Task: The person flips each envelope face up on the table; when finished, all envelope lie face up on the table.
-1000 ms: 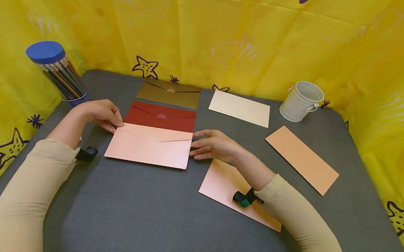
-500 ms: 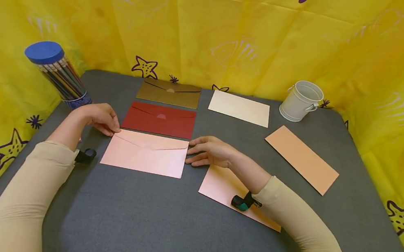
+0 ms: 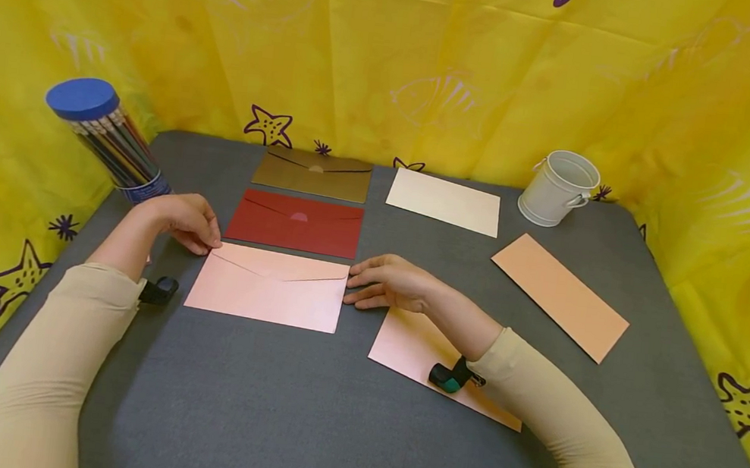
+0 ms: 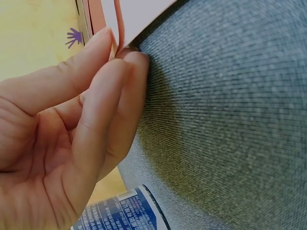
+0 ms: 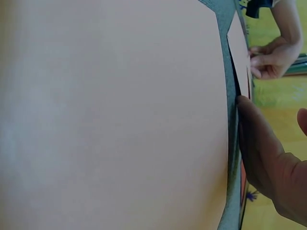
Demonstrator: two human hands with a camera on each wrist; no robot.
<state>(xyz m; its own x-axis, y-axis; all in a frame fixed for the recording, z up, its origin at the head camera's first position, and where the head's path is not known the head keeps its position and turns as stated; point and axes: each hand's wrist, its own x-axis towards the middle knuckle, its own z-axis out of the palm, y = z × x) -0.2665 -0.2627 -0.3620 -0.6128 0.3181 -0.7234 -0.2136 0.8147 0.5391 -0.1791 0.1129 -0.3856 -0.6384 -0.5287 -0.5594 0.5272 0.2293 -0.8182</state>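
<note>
**Both hands at the ends of the pink envelope**

The left hand sits at the far left corner of the pink envelope. In the left wrist view its fingertips pinch that corner, one finger above the paper edge and others below it. The right hand lies at the envelope's right edge with its fingers stretched out and relaxed, tips touching the edge; it grips nothing. The two hands are well apart, one at each short end of the envelope.

The pink envelope lies flat on the grey surface, flap side up with the flap closed, near the middle and slightly left. Just beyond it lies a dark red envelope, their long edges almost meeting, and beyond that a gold envelope near the back edge.

Under the right wrist lies a pink sheet, partly covered by the forearm in its beige sleeve. Farther right a peach card lies at an angle, and a cream card lies near the back. A white bucket stands upright at the back right. At the back left, a clear tube of pencils with a blue lid leans against the yellow cloth backdrop.
</note>
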